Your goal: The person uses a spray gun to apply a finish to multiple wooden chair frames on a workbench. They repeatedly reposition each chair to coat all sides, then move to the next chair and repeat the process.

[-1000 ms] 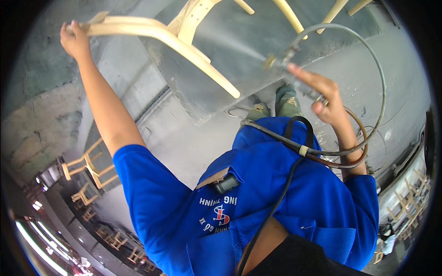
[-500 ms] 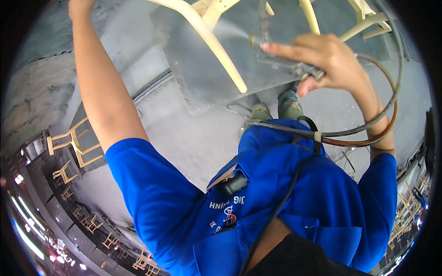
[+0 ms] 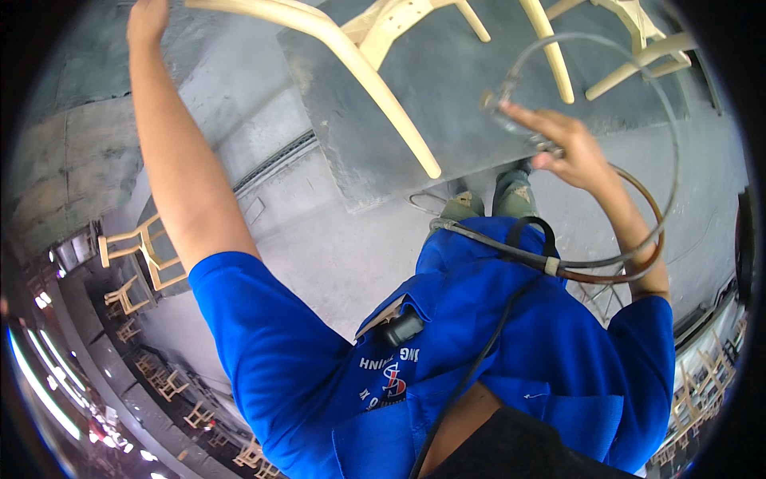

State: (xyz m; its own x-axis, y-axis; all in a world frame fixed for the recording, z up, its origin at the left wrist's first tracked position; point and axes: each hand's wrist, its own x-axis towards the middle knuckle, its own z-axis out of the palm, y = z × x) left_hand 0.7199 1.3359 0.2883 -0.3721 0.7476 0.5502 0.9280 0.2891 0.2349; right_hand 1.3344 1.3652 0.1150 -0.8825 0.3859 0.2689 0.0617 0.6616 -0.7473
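Spray gun (image 3: 508, 124) has shifted rightward, clasped by the right grip (image 3: 573, 148), likely for control; left grip (image 3: 149, 24) unclear.

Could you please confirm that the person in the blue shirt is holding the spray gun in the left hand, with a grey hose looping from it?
Not quite: the head view shows the spray gun in the right hand, not the left. The blue shirt and the grey hose looping from the gun are as you say.
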